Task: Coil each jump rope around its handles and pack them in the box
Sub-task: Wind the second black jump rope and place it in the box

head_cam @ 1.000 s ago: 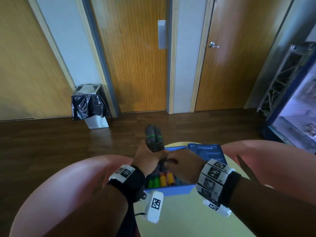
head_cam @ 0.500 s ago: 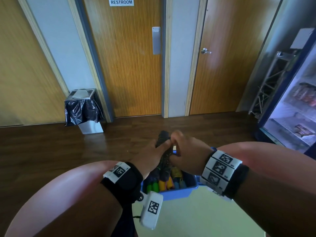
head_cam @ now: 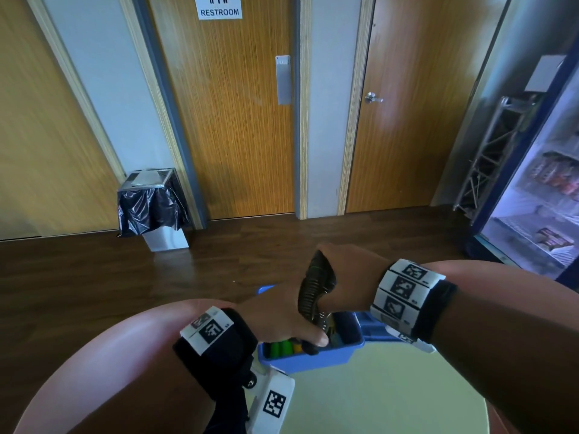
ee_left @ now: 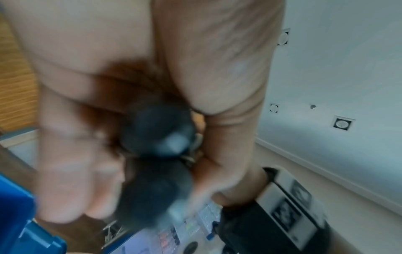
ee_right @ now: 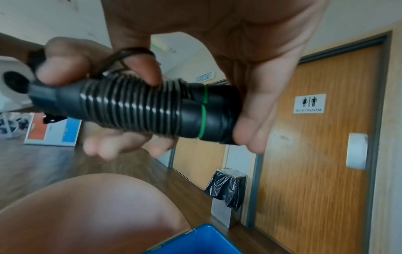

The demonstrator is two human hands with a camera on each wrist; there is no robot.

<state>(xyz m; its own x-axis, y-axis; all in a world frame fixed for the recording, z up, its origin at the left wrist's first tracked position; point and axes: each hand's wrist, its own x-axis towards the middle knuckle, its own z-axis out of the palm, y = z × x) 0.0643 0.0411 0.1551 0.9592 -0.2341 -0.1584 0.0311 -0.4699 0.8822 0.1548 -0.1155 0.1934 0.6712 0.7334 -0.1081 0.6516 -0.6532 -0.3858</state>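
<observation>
Black jump rope (ee_right: 139, 110), its cord coiled in close turns round two handles laid side by side, each handle ringed in green, is held above the blue box (head_cam: 313, 360) on the pale round table (head_cam: 376, 399). Left hand (head_cam: 275, 317) grips the lower end of the bundle with fingers curled round it; right hand (head_cam: 351, 277) grips the upper end, thumb and fingers closed on the handles. Green and yellow handles (head_cam: 283, 348) lie inside the box.

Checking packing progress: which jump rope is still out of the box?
The black jump rope with green-ringed handles, gripped by both the left hand and right hand above the blue box; the green and yellow-handled ones already lie inside.
</observation>
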